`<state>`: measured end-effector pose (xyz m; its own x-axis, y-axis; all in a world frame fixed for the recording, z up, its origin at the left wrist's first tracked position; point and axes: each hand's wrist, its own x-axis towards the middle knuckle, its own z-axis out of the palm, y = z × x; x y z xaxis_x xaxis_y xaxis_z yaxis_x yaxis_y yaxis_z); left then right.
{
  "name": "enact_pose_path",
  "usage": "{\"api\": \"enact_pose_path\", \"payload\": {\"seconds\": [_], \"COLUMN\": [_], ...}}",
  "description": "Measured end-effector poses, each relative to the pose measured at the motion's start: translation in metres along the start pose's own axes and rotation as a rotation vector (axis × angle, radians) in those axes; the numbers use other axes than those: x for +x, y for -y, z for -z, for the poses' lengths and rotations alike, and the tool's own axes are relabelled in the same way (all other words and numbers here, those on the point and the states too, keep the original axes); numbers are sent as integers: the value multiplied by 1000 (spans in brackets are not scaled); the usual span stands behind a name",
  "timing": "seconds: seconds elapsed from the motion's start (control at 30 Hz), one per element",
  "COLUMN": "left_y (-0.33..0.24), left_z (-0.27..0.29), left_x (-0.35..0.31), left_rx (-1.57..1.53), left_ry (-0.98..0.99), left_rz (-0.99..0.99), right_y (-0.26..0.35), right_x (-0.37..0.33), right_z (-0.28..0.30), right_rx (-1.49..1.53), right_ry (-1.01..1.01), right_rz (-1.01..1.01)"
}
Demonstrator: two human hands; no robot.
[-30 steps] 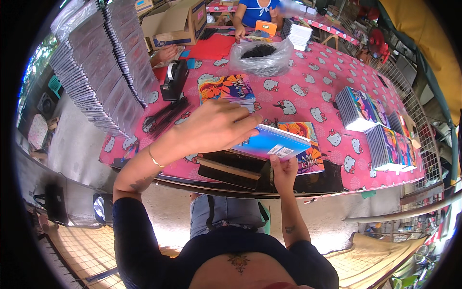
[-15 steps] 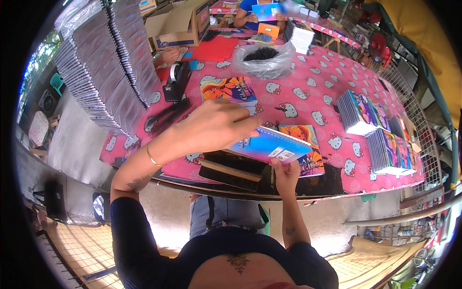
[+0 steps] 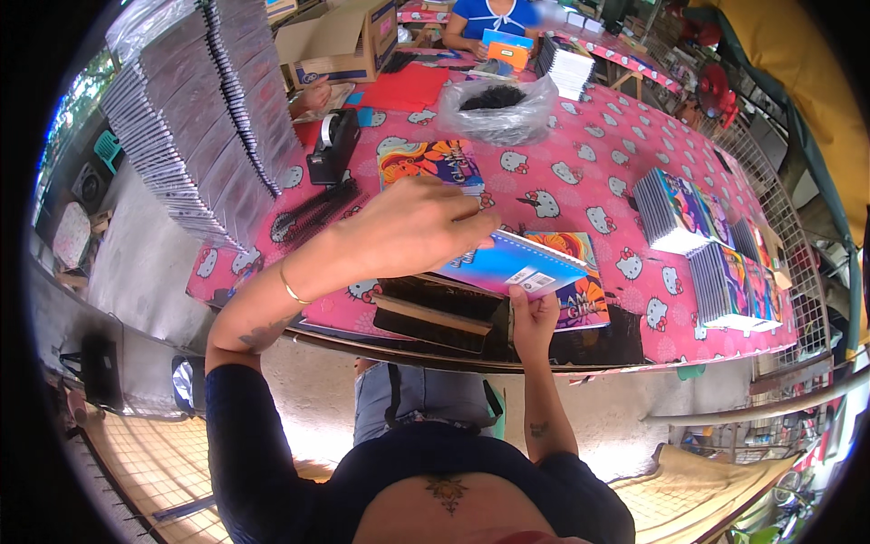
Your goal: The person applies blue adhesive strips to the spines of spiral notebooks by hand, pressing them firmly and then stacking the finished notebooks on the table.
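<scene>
My right hand point(image 3: 535, 317) grips a blue-and-purple notebook point(image 3: 521, 263) by its lower edge, thumb on the cover beside a white label. A row of small holes runs along the notebook's upper edge. My left hand point(image 3: 421, 227) reaches over the notebook's left end, fingers bent and pinched at its holed edge; whatever is between them is hidden. Beneath the held notebook lies another with a colourful cartoon cover point(image 3: 580, 299). A small stack of cartoon-cover notebooks point(image 3: 430, 163) sits just beyond my left hand. Loose black binding coils point(image 3: 313, 218) lie left of it.
A black tape dispenser point(image 3: 333, 145) and a clear bag of black coils point(image 3: 498, 113) stand farther back. Tall notebook stacks point(image 3: 181, 136) rise at left, shorter ones point(image 3: 675, 213) at right. A dark wooden block point(image 3: 430, 322) lies near the front edge. A co-worker point(image 3: 494, 23) sits opposite.
The held notebook has tilted slightly, and my left fingers have shifted a little right along its edge. Across the table, the co-worker has lowered a blue notebook.
</scene>
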<state>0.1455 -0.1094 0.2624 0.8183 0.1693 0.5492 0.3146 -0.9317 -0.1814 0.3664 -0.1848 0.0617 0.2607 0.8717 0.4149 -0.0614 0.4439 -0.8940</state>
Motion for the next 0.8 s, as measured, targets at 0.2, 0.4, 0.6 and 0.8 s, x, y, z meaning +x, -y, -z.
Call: {"api": "enact_pose_path", "payload": {"seconds": [0.2, 0.4, 0.6, 0.8], "left_y": [-2, -1, -2, -1], "left_z": [6, 12, 6, -3], "left_x": [-4, -4, -13, -12], "left_rx": [-11, 4, 9, -1], "left_ry": [20, 19, 21, 58], "left_rz": [-9, 19, 27, 5], "right_y": [-5, 1, 7, -10], "right_x": [-2, 1, 2, -3], "right_z": [-2, -7, -4, 3], "right_rx": [37, -67, -170, -109], "right_ry": [30, 34, -6, 87], "right_rz": [-25, -41, -34, -79]}}
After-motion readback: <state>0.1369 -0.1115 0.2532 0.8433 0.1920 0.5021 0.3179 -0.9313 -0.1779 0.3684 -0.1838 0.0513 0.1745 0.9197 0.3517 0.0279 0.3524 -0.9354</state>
